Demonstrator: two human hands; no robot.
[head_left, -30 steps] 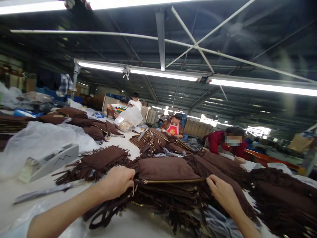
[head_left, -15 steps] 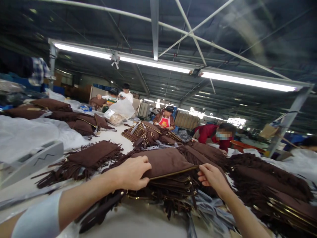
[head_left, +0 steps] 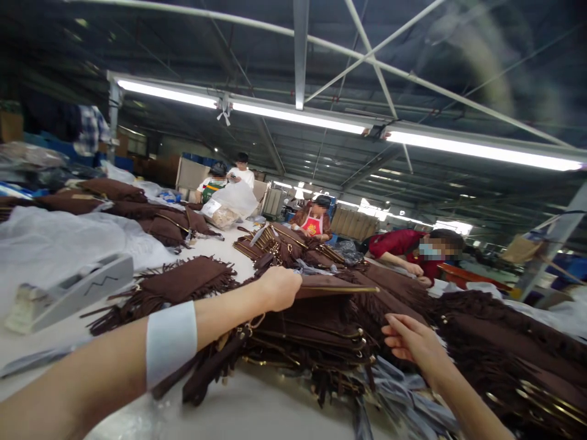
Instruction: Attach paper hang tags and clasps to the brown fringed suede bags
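My left hand is closed on the left part of a dark brown suede-like bag, which has a gold zip along its near edge. That bag is raised off a stack of similar brown fringed bags with gold zips. My right hand is off the bag, to the right of the stack. Its fingers are loosely curled and slightly apart, with nothing visible in them. Part of the held bag is hidden behind my left hand.
A grey tape dispenser stands on the white table at left, near plastic sheeting. More fringed bags lie left and right. Clear plastic strips lie at front right. Across the table, several people work, one in a red sleeve.
My left hand has lifted the top bag upward and tilted it off the stack. My right hand has let go of the zip's end and moved a little right and down.
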